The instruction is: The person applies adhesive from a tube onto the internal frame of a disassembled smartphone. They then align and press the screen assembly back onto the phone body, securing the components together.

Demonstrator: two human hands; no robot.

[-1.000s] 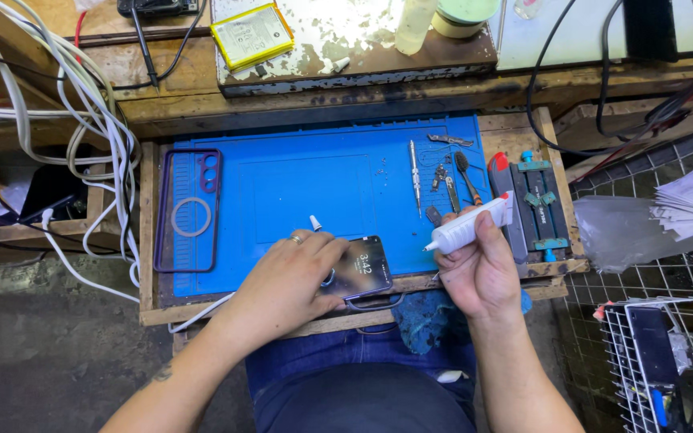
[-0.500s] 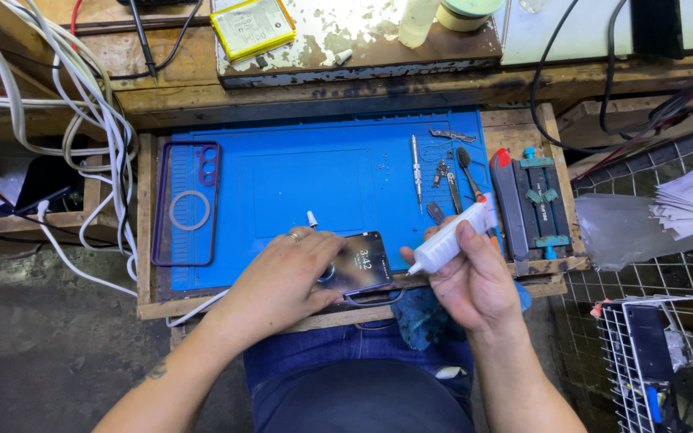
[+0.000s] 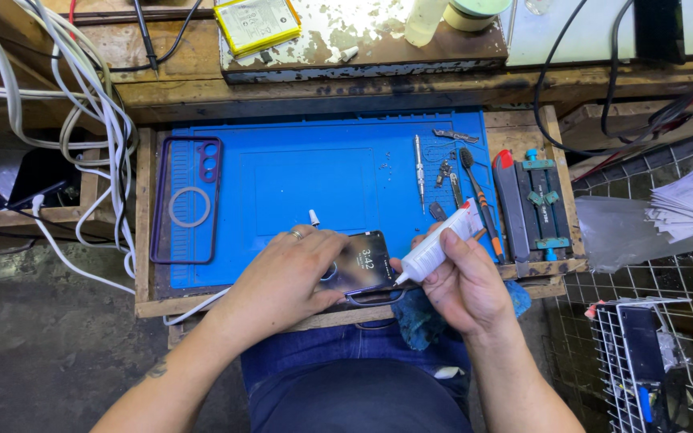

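Two hands work at the near edge of the table (image 3: 154, 309), over the big blue mat (image 3: 322, 168) that covers most of it. On the mat's left lies an empty purple phone case (image 3: 186, 200); on its right a row of small tools and a dark holding jig (image 3: 537, 200). My left hand (image 3: 282, 281) lies spread over the phone (image 3: 366, 261), pressing it flat at the mat's near edge, fingers curled round its left half. My right hand (image 3: 463, 281) pinches a white glue tube (image 3: 435, 244), nozzle touching the phone's right edge. I judge the phone stiff, slick and fragile at the glass, best held by its side rails; the tube is light and soft, so grip it mid-body and squeeze gently. A small white cap (image 3: 313, 216) sits just beyond my left hand. Much of the phone is hidden under my palm, I cannot tell whether glue is coming out, and a blue cloth (image 3: 423, 317) is partly covered by my right hand
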